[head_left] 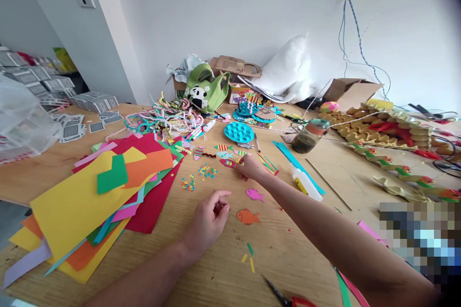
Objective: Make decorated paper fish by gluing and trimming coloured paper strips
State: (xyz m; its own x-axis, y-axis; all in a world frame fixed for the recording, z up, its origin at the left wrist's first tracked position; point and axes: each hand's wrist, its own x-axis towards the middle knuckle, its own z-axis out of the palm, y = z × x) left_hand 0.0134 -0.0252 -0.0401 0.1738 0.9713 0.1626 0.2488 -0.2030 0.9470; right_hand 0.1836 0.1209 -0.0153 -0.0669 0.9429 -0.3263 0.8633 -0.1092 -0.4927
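Note:
My right hand (248, 168) reaches forward with its fingers bent in a pinch at the tail of a dark pink paper fish (226, 163). Other decorated fish lie close by: a striped one (224, 147), a light blue one (225, 155) and one beside my knuckles (240, 153). My left hand (212, 213) rests near the table's middle, loosely curled, index finger stretched out, nothing visible in it. To its right are a plain pink fish (255, 195) and a plain orange fish (248, 217). Small paper dots (207, 171) lie beyond it.
Coloured paper sheets (79, 196) pile up at left, with pipe cleaners (165, 117) behind. A blue dish (238, 132), a jar of dark liquid (309, 136), a glue bottle (306, 183) and a stick (328, 184) stand or lie beyond. Scissors (284, 297) lie at the near edge.

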